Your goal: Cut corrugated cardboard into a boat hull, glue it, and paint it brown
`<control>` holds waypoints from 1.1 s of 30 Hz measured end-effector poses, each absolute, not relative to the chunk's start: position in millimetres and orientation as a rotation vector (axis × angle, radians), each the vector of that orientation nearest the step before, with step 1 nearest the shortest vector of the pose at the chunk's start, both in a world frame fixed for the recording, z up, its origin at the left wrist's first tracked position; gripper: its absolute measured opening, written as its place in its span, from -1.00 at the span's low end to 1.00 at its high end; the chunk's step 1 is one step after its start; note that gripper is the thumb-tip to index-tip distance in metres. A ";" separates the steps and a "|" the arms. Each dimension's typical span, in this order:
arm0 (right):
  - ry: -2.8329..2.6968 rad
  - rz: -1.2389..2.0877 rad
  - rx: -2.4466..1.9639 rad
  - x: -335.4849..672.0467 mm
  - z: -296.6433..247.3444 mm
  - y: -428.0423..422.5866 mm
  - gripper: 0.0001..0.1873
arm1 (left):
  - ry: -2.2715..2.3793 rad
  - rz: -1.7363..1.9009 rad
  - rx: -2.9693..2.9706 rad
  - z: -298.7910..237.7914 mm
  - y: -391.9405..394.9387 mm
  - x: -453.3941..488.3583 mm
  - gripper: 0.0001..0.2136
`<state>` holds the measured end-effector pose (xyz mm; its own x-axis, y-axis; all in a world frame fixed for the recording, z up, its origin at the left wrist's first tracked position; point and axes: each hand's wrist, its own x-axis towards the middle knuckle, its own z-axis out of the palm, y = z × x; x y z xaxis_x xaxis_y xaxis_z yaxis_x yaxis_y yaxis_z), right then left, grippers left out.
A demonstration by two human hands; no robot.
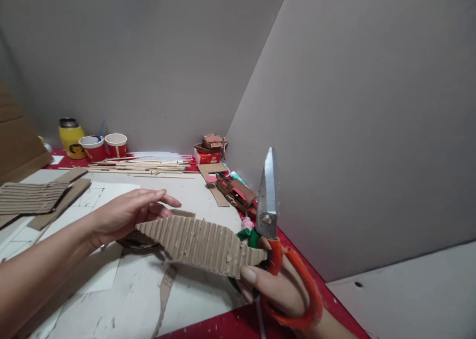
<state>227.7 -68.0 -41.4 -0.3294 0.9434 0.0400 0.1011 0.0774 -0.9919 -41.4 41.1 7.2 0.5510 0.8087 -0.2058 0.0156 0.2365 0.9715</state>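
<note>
My right hand (280, 287) has a pair of orange-handled scissors (275, 250) looped around it, blades together and pointing up. Between its thumb and fingers it also pinches a cut piece of corrugated cardboard (201, 245), ridged side facing me. At the pointed left end of that piece is my left hand (143, 207), its fingers stretched out and apart; whether it touches the cardboard I cannot tell. A dark object (137, 241) lies under the left hand, partly hidden. Something green (254, 238) shows behind the right hand, mostly covered.
Ridged cardboard (33, 197) and strips lie at left on drawn paper sheets (91, 196). Thin wooden sticks (148, 165) are spread at the back beside paper cups (116, 145) and a yellow flask (72, 138). A brown cardboard model (240, 193) stands near the right wall (353, 131).
</note>
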 end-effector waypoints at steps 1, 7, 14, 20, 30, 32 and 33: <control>-1.561 1.353 -1.070 226.5 -41.0 -67.7 -0.55 | 0.811 0.595 1.322 9.8 38.1 -41.7 -0.70; -1.637 1.342 -1.092 217.8 -36.5 -66.1 -0.75 | 0.569 0.037 1.490 18.9 18.0 -45.0 -0.76; -1.503 1.478 -0.997 208.3 -43.7 -64.7 -0.62 | 0.536 0.149 1.480 0.8 -4.9 -23.8 -0.84; -1.151 1.326 -0.986 209.9 -68.8 -54.4 -0.49 | 0.577 0.594 1.183 -4.2 -4.0 -14.1 -0.76; -1.694 1.255 -1.039 207.8 -87.1 -58.3 -0.29 | 0.606 0.920 1.050 -1.4 -9.2 -11.1 -0.78; -1.781 1.204 -1.037 207.9 -85.1 -57.3 -0.29 | 0.624 0.935 1.064 -2.4 -9.8 -11.1 -0.78; -1.811 1.187 -1.035 207.8 -84.0 -57.0 -0.28 | 0.632 0.940 1.076 -2.8 -10.1 -11.2 -0.78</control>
